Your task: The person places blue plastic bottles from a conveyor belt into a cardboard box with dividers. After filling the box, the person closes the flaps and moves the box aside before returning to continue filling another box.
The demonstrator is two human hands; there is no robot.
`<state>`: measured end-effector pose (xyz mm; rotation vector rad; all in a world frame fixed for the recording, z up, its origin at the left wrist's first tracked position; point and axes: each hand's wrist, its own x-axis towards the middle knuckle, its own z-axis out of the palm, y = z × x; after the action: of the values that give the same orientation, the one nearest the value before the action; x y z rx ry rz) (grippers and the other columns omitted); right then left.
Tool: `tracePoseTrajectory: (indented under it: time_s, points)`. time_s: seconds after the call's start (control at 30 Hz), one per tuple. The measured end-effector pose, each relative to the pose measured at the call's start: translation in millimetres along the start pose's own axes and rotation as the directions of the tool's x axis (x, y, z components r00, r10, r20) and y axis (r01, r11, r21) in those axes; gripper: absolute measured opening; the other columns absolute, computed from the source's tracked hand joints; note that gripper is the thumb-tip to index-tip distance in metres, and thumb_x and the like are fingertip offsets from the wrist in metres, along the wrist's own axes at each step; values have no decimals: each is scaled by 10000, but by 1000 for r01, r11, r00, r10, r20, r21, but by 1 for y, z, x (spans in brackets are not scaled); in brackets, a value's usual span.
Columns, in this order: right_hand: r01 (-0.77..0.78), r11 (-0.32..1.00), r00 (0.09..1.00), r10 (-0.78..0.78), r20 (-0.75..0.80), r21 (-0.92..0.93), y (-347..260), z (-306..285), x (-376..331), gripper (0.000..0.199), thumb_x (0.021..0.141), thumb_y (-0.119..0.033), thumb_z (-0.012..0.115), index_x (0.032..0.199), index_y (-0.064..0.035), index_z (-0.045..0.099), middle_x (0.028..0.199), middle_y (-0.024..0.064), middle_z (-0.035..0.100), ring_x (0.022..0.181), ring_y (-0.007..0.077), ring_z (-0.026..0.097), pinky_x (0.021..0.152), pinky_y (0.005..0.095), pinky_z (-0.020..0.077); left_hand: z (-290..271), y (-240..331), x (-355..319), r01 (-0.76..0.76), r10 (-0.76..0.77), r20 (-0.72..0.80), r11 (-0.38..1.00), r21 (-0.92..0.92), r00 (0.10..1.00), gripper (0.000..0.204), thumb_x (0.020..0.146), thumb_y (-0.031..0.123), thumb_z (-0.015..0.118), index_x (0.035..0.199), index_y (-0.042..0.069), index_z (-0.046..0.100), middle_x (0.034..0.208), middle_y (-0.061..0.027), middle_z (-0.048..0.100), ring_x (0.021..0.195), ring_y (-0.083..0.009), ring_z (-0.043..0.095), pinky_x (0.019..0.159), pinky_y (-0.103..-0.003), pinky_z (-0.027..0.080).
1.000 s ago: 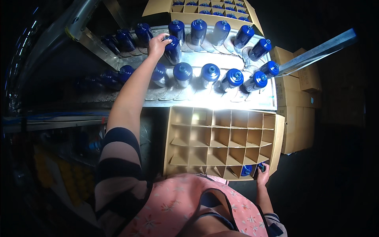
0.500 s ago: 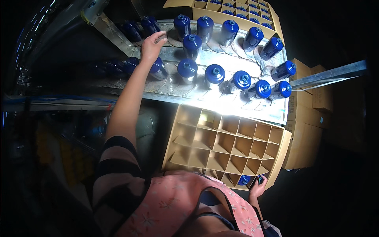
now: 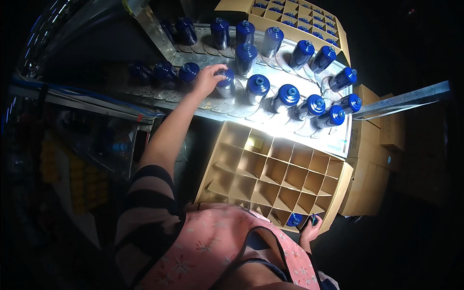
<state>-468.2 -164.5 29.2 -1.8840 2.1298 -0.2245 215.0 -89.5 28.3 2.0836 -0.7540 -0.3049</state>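
My left hand [image 3: 207,80] reaches out over a lit metal conveyor [image 3: 193,58] and closes around a blue capped bottle [image 3: 226,83] in the nearer row. Several more blue bottles [image 3: 288,94] stand in two rows along the belt. Below it lies an open cardboard box with a divider grid [image 3: 270,169], most cells empty. My right hand [image 3: 310,231] is at the box's near right corner, fingers curled on a dark blue bottle [image 3: 313,220] in the corner cell. Another blue bottle [image 3: 294,220] sits in the cell beside it.
A second divided box [image 3: 232,6] filled with blue bottles sits beyond the conveyor. Stacked plain cartons [image 3: 369,188] stand to the right of the open box. A metal rail [image 3: 406,99] juts out at right. Dark machinery and cables lie at left.
My left hand has come back from the far side of the belt to a bottle in the nearer row. The right hand has stayed at the box corner.
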Motion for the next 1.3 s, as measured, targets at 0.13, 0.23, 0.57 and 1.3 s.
tracePoseTrajectory:
  time_s: [0.13,0.23,0.57,1.3]
  points:
    - [-57,998,998,57,4,-35,-6,0,-6,337,798,-89,688,1105,-190,593,1057,79,681,962,338,638,818,418,471,19,23,1,-128,126,127,992,5,984,345,778,132,728,1116,175,678,1218,-69,657,1098,-254,622,940,-323,474]
    - [-50,998,999,50,3,-28,-13,5,-5,359,791,-74,698,1110,-199,590,1051,81,685,945,349,646,788,429,481,19,28,6,25,-35,141,997,70,989,340,785,130,717,1119,184,679,1194,-76,666,1075,-258,631,915,-327,480]
    - [16,997,999,-18,-29,-79,-21,11,1,363,783,-111,713,1110,-214,592,1003,96,695,918,356,650,769,450,482,15,38,34,-108,108,46,994,-5,993,489,806,147,732,1277,133,602,1267,-115,622,1193,-228,578,1011,-325,440]
    - [45,998,998,-46,-43,-39,-9,11,-10,345,792,-109,707,1107,-205,604,985,103,693,899,349,647,761,441,476,-24,64,93,-175,209,-230,972,156,951,354,741,223,779,1090,215,719,995,-118,687,915,-223,677,818,-306,515]
